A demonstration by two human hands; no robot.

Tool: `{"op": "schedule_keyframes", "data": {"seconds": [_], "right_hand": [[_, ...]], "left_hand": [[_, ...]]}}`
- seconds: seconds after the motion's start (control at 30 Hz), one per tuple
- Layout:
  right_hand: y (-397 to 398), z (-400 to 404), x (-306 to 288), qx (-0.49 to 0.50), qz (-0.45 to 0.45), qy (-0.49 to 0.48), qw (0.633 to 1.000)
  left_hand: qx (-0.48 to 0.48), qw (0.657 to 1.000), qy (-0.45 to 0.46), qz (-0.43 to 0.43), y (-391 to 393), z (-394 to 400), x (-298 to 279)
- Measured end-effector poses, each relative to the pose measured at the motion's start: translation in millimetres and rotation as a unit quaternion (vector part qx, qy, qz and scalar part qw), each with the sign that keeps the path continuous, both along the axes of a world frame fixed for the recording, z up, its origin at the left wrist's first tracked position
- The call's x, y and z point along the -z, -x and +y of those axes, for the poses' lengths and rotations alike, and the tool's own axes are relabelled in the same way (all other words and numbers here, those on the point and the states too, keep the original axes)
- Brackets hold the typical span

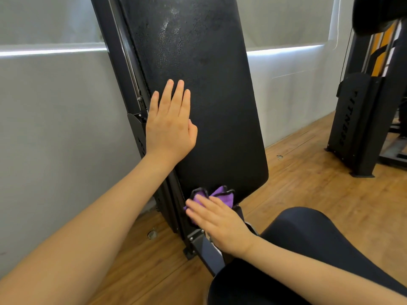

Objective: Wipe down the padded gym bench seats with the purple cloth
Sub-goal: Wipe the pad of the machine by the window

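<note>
L hand (170,126) flat on pebbled black back pad (211,106); R hand (218,223), fingers straight, presses fuzzy purple cloth (222,195).

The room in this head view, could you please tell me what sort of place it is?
Most likely a gym. An upright black padded backrest on a steel frame fills the view, and a black machine lettered FITNESS stands on the wooden floor to the right.

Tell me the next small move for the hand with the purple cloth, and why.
Probably sweep the right hand and the purple cloth up the black back pad. The cloth sits pressed at the pad's bottom edge under straight fingers, damp-looking streaks show near the top, and the left hand lies flat on the pad, seemingly steadying it.
</note>
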State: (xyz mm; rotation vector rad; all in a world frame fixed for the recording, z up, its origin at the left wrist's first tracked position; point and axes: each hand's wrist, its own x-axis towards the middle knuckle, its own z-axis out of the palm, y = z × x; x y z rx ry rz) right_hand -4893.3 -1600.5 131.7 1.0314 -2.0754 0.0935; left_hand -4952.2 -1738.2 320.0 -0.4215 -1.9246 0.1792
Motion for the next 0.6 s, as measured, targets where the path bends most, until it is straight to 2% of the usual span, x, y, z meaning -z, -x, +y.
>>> {"op": "schedule_keyframes", "data": {"seconds": [0.1,0.27,0.4,0.5,0.6], "right_hand": [[4,10,1,-0.026,0.045,-0.131,0.990],[27,73,9,0.014,0.073,-0.286,0.955],[41,117,7,0.076,0.051,-0.293,0.952],[43,114,0,0.051,0.051,-0.286,0.956],[42,120,-7,0.047,0.012,-0.257,0.965]], "left_hand": [[-0.007,1.000,0.004,0.000,0,-1,-1],[-0.002,1.000,0.007,0.000,-1,0,-1],[0.000,1.000,0.000,0.002,0,0,0],[-0.001,1.000,-0.001,0.007,1,0,1],[-0.001,1.000,0.001,0.007,1,-1,0]]}}
